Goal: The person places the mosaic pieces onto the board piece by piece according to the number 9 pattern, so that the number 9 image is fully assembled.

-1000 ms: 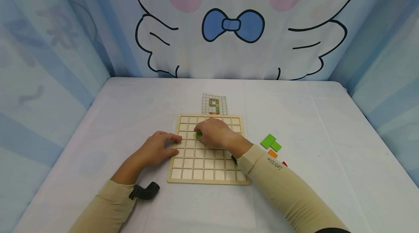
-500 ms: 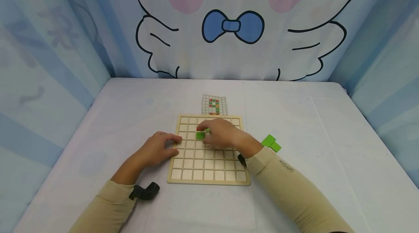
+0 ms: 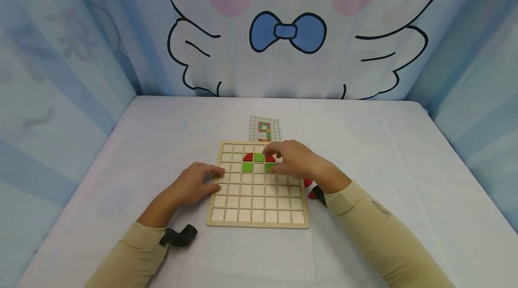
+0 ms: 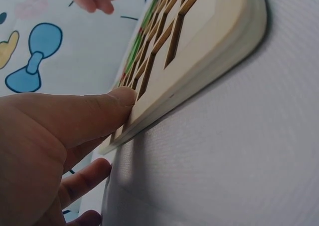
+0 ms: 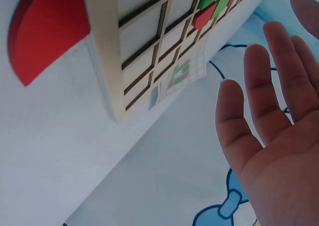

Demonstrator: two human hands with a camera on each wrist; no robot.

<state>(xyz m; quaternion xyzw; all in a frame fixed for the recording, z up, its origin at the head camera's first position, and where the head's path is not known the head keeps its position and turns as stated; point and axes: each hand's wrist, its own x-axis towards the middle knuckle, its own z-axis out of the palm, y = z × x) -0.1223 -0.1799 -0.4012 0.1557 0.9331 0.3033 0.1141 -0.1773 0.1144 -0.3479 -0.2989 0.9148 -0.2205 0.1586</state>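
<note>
A wooden grid board lies on the table with green square tiles and red rounded tiles in its upper cells. My left hand rests at the board's left edge. In the left wrist view its thumb touches the rim, with the other fingers lower down. Over the upper right cells hovers my right hand, partly covering a red tile and a green tile. The right wrist view shows that hand's fingers extended, with nothing held.
Behind the board lies a printed grid card with a coloured pattern. Loose red tiles sit beside the board's right edge, partly behind the right wrist. A patterned curtain hangs behind the table.
My right hand has moved right across the board, uncovering red and green tiles in the upper rows. Its arm now hides the loose green tiles. The left hand has stayed put.
</note>
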